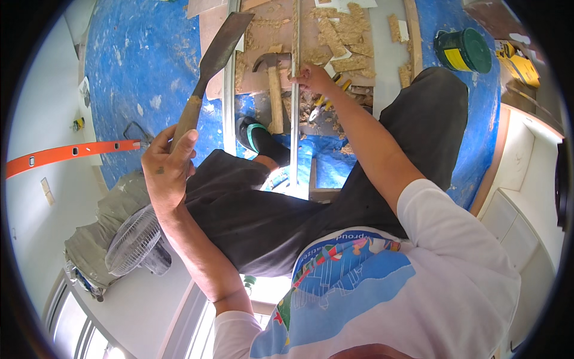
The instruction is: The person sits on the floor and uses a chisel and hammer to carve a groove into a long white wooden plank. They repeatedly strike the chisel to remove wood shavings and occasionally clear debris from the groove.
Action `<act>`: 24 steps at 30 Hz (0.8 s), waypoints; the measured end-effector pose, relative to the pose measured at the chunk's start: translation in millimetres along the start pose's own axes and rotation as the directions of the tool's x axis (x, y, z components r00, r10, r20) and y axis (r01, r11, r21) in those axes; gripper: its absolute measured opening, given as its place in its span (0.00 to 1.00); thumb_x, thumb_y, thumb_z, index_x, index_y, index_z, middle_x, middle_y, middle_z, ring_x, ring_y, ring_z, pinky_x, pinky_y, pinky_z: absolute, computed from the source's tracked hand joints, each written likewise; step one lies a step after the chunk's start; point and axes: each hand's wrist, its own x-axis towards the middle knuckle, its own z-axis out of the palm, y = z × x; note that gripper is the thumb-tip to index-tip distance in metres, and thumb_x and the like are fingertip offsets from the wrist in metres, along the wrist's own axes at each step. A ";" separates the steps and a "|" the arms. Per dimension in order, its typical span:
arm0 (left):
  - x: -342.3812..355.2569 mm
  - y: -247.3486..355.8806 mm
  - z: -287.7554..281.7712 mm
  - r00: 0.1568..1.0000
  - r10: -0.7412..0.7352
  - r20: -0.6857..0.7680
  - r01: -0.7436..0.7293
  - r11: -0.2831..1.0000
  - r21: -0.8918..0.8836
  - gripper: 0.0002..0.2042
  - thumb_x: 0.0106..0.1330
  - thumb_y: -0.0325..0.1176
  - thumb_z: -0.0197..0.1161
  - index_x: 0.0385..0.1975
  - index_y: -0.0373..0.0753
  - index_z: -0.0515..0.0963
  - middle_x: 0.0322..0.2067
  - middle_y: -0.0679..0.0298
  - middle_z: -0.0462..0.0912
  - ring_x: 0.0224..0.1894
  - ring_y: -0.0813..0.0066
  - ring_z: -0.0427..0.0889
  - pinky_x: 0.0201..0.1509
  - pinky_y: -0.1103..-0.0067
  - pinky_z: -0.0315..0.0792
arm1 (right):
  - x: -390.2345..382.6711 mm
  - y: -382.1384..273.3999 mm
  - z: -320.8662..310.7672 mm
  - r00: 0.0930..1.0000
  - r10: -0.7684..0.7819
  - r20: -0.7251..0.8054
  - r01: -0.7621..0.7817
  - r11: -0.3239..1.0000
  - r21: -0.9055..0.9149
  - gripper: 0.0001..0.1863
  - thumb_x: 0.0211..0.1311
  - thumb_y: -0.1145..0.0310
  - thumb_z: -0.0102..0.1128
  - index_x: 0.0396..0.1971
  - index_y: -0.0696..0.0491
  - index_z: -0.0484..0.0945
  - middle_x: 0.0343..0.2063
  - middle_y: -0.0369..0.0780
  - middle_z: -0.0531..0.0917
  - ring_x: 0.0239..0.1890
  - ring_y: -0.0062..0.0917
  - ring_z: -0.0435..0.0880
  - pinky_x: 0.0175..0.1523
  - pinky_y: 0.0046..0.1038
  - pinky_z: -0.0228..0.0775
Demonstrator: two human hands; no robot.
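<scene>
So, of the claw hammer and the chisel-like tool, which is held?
The chisel-like tool, broad-bladed, its wooden handle gripped in the left hand; the claw hammer lies unheld near the right hand.

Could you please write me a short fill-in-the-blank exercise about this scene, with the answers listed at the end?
1. The left hand holds a chisel with its blade pointing ____ from the person.
2. In the picture, the hammer lies to the ____ of the right hand.
3. The bucket with the yellow label is ____.
4. The long level at the left edge is ____.

Missing words: away; left; green; orange.
</scene>
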 end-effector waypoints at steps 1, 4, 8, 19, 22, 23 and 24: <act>0.6 -1.1 0.1 1.000 0.004 0.006 -0.004 1.000 -0.009 0.26 0.64 0.48 0.76 0.49 0.27 0.83 0.23 0.68 0.77 0.21 0.86 0.71 0.21 0.86 0.64 | 3.9 0.5 -4.2 0.999 0.012 0.045 -0.015 0.998 0.069 0.22 0.60 0.58 0.78 0.38 0.58 0.75 0.31 0.43 0.86 0.31 0.26 0.88 0.36 0.29 0.82; 1.4 -1.6 0.3 1.000 0.001 0.003 -0.001 1.000 0.006 0.27 0.62 0.48 0.78 0.48 0.28 0.83 0.22 0.67 0.79 0.20 0.87 0.73 0.20 0.86 0.65 | 6.2 3.7 -10.2 0.991 0.038 0.129 -0.060 0.984 0.165 0.18 0.64 0.61 0.74 0.36 0.58 0.75 0.30 0.41 0.86 0.31 0.23 0.88 0.35 0.28 0.84; 1.8 -2.7 2.5 1.000 0.008 0.014 -0.008 1.000 -0.008 0.27 0.61 0.47 0.78 0.48 0.27 0.83 0.23 0.67 0.79 0.20 0.87 0.73 0.20 0.86 0.65 | 4.3 5.0 -10.1 0.991 0.016 0.135 -0.044 0.978 0.205 0.15 0.68 0.63 0.69 0.33 0.58 0.74 0.27 0.41 0.85 0.30 0.24 0.88 0.35 0.27 0.84; 4.0 -6.4 6.2 0.999 -0.005 0.046 0.004 1.000 0.025 0.26 0.63 0.45 0.77 0.49 0.27 0.82 0.23 0.67 0.78 0.19 0.87 0.72 0.20 0.86 0.63 | 17.6 2.8 -20.3 0.965 0.047 0.256 -0.056 0.998 0.029 0.14 0.72 0.60 0.64 0.34 0.54 0.74 0.28 0.39 0.84 0.28 0.23 0.85 0.34 0.29 0.81; 3.0 -12.5 2.6 0.998 -0.040 0.043 0.039 0.999 0.021 0.26 0.60 0.46 0.79 0.46 0.27 0.83 0.22 0.66 0.80 0.20 0.86 0.74 0.19 0.86 0.65 | 5.7 -17.4 -14.0 0.952 0.152 0.265 -0.179 0.981 0.079 0.15 0.74 0.56 0.62 0.37 0.52 0.75 0.29 0.37 0.84 0.31 0.23 0.86 0.36 0.29 0.81; 3.0 -12.0 3.6 0.998 -0.041 0.042 0.040 0.999 0.017 0.26 0.60 0.46 0.79 0.46 0.27 0.83 0.22 0.66 0.80 0.20 0.86 0.74 0.19 0.86 0.65 | -1.2 -23.7 -15.9 0.948 0.209 0.242 -0.233 0.970 0.074 0.15 0.74 0.54 0.61 0.37 0.52 0.76 0.30 0.36 0.84 0.32 0.24 0.86 0.36 0.29 0.81; 3.0 -11.4 4.5 0.998 -0.041 0.041 0.041 0.999 0.014 0.27 0.60 0.46 0.79 0.46 0.27 0.83 0.22 0.66 0.80 0.20 0.86 0.74 0.19 0.86 0.65 | -0.2 -20.3 -16.3 0.945 0.221 0.242 -0.248 0.965 0.085 0.16 0.74 0.53 0.61 0.38 0.51 0.76 0.30 0.36 0.84 0.32 0.24 0.87 0.37 0.29 0.82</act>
